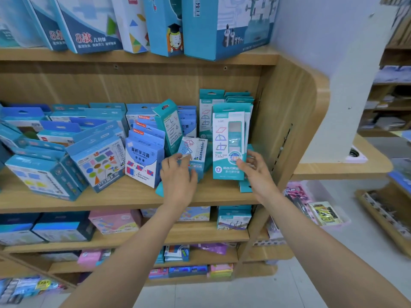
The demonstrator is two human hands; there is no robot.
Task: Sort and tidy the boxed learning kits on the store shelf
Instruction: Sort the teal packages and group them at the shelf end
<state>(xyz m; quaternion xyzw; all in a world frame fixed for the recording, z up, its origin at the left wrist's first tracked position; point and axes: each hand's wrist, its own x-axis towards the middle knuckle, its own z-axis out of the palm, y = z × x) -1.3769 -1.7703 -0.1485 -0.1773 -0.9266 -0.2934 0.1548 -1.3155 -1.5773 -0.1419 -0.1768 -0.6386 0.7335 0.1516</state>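
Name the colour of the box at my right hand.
The box is teal with a white panel; head view.

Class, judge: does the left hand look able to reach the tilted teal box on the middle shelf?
Probably yes: the left hand is at the small box right beside the tilted teal box, whose front stands uncovered.

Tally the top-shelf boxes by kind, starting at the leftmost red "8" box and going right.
Boxes with a red "8": 2
White box with coloured triangles: 1
Blue box with a cartoon graduate: 1
Large teal box with apparatus drawings: 1
Total: 5
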